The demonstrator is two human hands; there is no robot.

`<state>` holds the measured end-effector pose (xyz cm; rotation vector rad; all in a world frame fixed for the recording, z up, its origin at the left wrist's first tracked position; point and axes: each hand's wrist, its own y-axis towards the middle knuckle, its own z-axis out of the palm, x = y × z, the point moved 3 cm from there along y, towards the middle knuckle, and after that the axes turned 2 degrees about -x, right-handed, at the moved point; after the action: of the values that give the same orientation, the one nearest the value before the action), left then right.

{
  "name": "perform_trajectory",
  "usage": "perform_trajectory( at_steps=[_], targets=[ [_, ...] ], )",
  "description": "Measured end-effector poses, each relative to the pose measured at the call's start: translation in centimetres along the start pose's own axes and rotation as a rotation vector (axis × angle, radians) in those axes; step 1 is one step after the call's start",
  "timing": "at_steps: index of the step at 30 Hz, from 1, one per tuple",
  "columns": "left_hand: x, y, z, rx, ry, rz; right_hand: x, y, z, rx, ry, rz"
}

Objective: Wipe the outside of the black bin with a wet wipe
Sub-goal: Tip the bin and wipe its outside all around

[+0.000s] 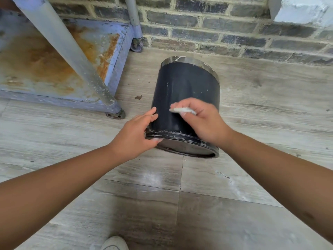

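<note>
The black bin (182, 91) lies on its side on the grey plank floor, with its round end facing me and its silver-rimmed end toward the brick wall. My left hand (135, 134) grips the near rim on the bin's left side, thumb under the edge. My right hand (201, 120) rests on top of the bin near that rim and pinches a crumpled, greyish wet wipe (182, 110) against the black surface. White smears show along the near rim.
A rusty blue metal cart (59, 56) on castors stands to the left, close to the bin. A brick wall (234, 29) runs behind. The toe of a white shoe (115, 243) shows at the bottom edge.
</note>
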<state>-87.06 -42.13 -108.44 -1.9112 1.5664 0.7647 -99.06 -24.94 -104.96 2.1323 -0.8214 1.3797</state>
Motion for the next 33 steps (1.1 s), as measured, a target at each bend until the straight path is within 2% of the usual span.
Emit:
perform_trajectory(
  at_steps=[3, 6, 9, 13, 15, 19, 22, 27, 30, 33],
  targets=[
    [0.4, 0.0, -0.2, -0.01, -0.005, -0.019, 1.4, -3.8, 2.5, 0.184, -0.074, -0.175],
    [0.5, -0.1, -0.1, -0.021, -0.021, -0.025, 2.3, -5.9, 3.8, 0.251, -0.142, -0.288],
    [0.4, -0.2, 0.0, -0.034, -0.017, -0.022, 2.6, -6.1, 3.7, 0.276, -0.141, -0.293],
    [-0.4, -0.3, 0.2, -0.04, 0.002, 0.008, 3.1, -8.4, 5.0, 0.45, -0.083, -0.259],
    [-1.1, -0.4, 0.4, -0.048, 0.018, 0.036, 3.5, -8.8, 4.3, 0.404, -0.014, -0.231],
    [-2.7, -0.5, 1.5, -0.011, 0.083, 0.132, 2.9, -4.5, -0.5, 0.055, 0.254, -0.055],
    [-3.8, 0.1, 2.2, 0.021, 0.086, 0.199, 1.4, -1.2, -4.0, -0.101, 0.205, -0.03],
    [-4.2, 1.1, 3.6, 0.172, -0.016, 0.248, -0.1, 0.4, -4.7, -0.162, -0.125, -0.112],
    [-3.8, 1.6, 4.5, 0.139, -0.323, 0.092, -0.4, 0.0, -3.8, -0.086, -0.405, -0.236],
    [-3.1, 2.4, 4.7, 0.096, -0.4, -0.038, -0.4, -0.8, -2.9, 0.036, -0.511, -0.252]
  ],
)
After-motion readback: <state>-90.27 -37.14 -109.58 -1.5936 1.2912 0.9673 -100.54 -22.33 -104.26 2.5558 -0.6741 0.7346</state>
